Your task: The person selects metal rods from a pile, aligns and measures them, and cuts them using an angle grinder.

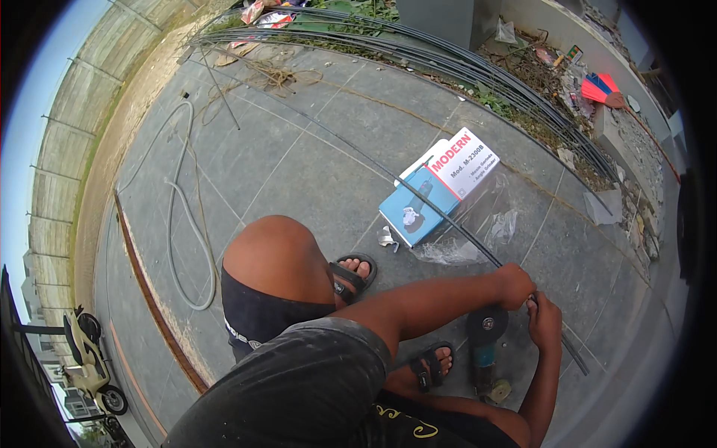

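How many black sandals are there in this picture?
2. One sandal is on the foot beside the raised bare knee; the other sandal is on the foot just left of the angle grinder.

- Left hand [515, 287]: fingertips out of sight, curled round the metal rods [480, 246]; it covers a stretch of them.
- Right hand [546, 322]: most of the fingers hidden from this side.
- Angle grinder [485, 354]: lower end shaded, detail unclear.
- Box [457, 170]: strip of its face covered by the rods.
- Pale scrap [387, 238] beside box: too small to identify.
- Right forearm [539, 392]: elbow end cut off by lower edge.
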`<state>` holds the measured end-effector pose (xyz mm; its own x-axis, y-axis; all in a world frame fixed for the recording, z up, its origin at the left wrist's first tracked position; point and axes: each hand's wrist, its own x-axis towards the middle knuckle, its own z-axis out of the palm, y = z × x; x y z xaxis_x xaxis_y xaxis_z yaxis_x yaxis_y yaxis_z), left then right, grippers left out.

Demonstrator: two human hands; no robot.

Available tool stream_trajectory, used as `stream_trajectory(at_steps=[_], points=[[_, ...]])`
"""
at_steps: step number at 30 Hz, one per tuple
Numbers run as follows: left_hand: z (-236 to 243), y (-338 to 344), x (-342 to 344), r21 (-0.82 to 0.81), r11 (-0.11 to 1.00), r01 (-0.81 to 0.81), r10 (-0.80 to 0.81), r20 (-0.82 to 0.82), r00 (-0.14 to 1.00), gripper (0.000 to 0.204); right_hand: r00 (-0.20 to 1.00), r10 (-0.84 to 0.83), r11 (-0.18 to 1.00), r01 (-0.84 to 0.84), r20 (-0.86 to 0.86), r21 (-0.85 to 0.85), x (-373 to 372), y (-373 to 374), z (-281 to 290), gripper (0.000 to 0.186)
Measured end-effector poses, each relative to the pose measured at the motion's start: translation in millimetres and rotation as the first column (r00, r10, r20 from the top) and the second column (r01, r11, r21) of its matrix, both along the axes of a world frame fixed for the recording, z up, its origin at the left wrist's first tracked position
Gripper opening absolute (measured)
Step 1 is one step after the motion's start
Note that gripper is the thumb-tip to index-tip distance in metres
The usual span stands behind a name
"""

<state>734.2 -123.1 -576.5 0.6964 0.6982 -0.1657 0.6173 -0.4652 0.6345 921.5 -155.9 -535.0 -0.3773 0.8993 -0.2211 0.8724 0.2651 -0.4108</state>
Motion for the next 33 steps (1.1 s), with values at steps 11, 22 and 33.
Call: stream_trajectory(at_steps=[11, 22, 33], points=[[0, -5, 5, 0.005, 0.999, -0.035, 0.035, -0.022, 0.999, 0.029, 0.990, 0.094, 0.995, -0.097, 0.101, 0.025, 4, 1, -13, 0.018], [32, 16, -42, 0.322, 0.947, -0.002, -0.011, 0.039, 0.999, 0.040, 0.965, 0.136, 0.984, -0.158, 0.225, 0.083, 4, 5, -14, 0.022], [146, 41, -366, 0.292, 0.954, -0.073, 0.239, -0.588, 0.773, 0.022, 0.981, 0.098, 0.989, -0.115, 0.166, 0.095, 5, -2, -3, 0.025]])
